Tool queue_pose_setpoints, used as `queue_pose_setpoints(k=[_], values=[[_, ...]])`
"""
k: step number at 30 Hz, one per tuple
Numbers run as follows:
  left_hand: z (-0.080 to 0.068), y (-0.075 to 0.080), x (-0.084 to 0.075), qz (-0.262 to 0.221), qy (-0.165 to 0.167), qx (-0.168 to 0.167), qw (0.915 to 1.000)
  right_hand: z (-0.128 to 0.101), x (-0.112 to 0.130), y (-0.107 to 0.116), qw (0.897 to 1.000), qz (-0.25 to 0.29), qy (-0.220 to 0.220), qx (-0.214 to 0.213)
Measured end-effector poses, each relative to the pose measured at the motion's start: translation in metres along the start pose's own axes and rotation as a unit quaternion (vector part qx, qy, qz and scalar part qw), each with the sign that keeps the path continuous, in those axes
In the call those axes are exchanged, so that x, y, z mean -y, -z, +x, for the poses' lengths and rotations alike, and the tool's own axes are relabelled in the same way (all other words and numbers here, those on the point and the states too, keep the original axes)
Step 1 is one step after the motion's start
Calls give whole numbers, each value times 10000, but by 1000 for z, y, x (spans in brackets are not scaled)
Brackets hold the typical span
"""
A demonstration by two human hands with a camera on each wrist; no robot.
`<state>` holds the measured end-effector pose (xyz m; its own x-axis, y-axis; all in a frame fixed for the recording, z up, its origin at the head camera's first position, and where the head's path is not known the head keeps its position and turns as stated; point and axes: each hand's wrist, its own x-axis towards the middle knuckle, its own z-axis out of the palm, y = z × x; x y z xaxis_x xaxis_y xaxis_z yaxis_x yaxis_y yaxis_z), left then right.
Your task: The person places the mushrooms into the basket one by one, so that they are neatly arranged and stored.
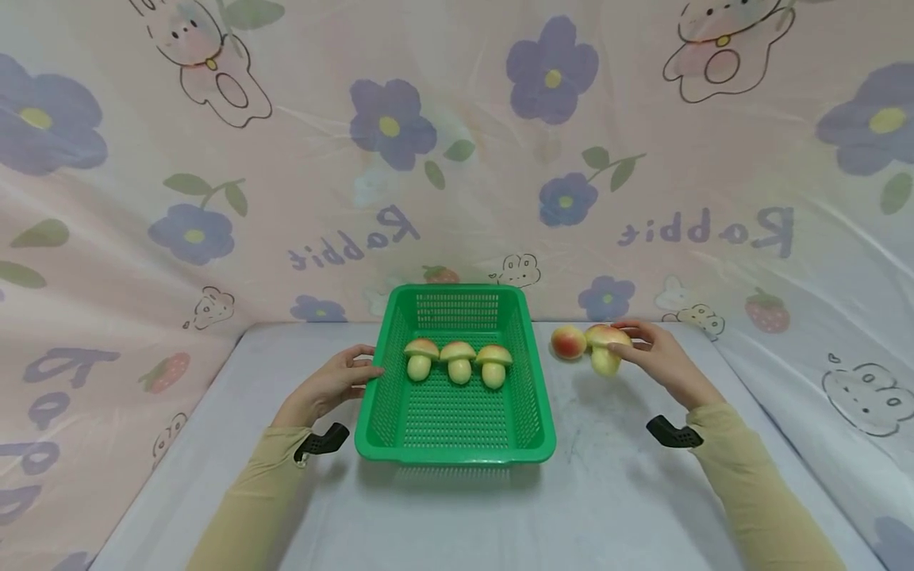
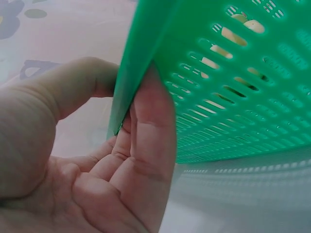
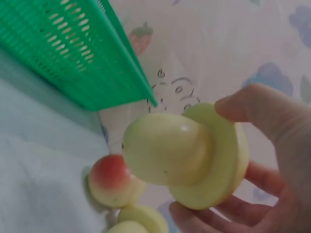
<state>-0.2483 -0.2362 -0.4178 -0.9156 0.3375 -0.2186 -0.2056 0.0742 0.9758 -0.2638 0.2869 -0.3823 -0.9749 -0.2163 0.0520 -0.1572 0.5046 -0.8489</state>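
My left hand (image 1: 334,385) grips the left rim of a green plastic basket (image 1: 457,455), the thumb on one side of the rim and the fingers on the other in the left wrist view. Inside the basket stand three toy mushrooms (image 1: 458,362) in a row, with pale stems and red-tinged yellow caps. To the basket's right, my right hand (image 1: 660,358) holds another toy mushroom (image 3: 167,148) by its cap, stem pointing away from the palm. Close by lie a round red-and-yellow piece (image 1: 569,342), its underside hidden, and a partly hidden mushroom (image 3: 141,221).
A white-covered table (image 1: 614,492) lies under everything. Behind it hangs a pale cloth (image 1: 471,198) printed with flowers, rabbits and strawberries. Each wrist carries a black device (image 1: 674,432). The basket's raised walls enclose the row of mushrooms.
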Motion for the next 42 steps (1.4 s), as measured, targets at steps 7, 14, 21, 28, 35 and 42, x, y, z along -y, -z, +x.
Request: queue_pose_setpoints(k=[7,14,21,28,35,42], values=[[0,0,-1,-13,-31,-4,10000,5,23,-2,9998,-37,92,165],[-1,0,-2,-5,12,-6,10000,10,46,-12,9986,72,357,393],[-2,-2,-4,-61,103,-57,9999,15,63,-30,9955,435,478,692],[-2,-2,-1,-66,40,-12,10000,23,78,-49,9904,686,584,1047],[0,-1,-1,-32,29,2,10000,32,95,-70,9879,602,784,1194],[2,-2,-2,14,61,-5,10000,43,106,-95,9857,307,901,1388]])
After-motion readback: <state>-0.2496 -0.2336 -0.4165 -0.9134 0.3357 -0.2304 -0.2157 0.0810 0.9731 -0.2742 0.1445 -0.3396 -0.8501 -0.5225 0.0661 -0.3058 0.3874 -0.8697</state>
